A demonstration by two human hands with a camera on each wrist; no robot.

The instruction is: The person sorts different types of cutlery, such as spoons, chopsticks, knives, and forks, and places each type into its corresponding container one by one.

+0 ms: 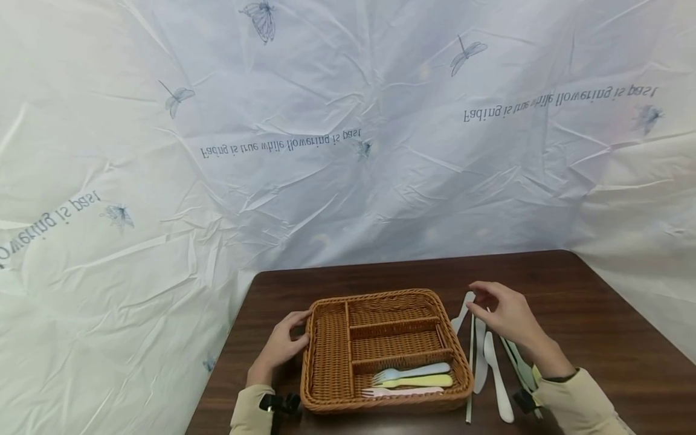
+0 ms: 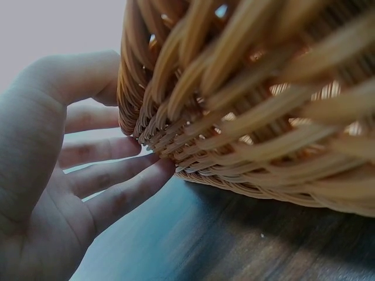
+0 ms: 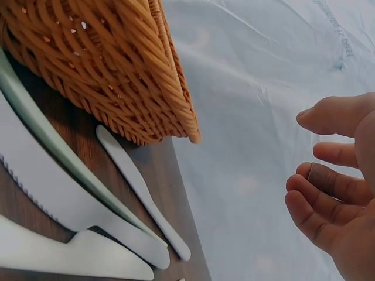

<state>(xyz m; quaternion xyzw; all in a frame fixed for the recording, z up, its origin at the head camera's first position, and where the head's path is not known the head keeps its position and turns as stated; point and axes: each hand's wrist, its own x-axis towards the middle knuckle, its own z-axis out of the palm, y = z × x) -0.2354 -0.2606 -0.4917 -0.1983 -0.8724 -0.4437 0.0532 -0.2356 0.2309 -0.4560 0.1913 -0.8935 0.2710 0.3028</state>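
Note:
A brown wicker basket (image 1: 350, 338) with a long left compartment and smaller ones on the right stands on the table. Blue (image 1: 413, 371), yellow (image 1: 418, 381) and pink (image 1: 405, 392) forks lie in its front right compartment. My left hand (image 1: 280, 344) rests on the basket's left side, with fairly straight fingers (image 2: 126, 190) touching the outer wall low down. Above the cutlery right of the basket, my right hand (image 1: 511, 311) holds nothing, its fingers loosely bent. Beneath and beside it lie a white knife (image 1: 497, 374), a greyish knife (image 1: 481, 356) and a pale-handled utensil (image 1: 464, 309).
A thin pale stick (image 1: 470, 386) lies along the basket's right side. Green cutlery (image 1: 524, 368) is partly covered by the right forearm. The dark wooden table (image 1: 413, 272) ends at a white printed sheet (image 1: 348, 199) hanging behind and around it.

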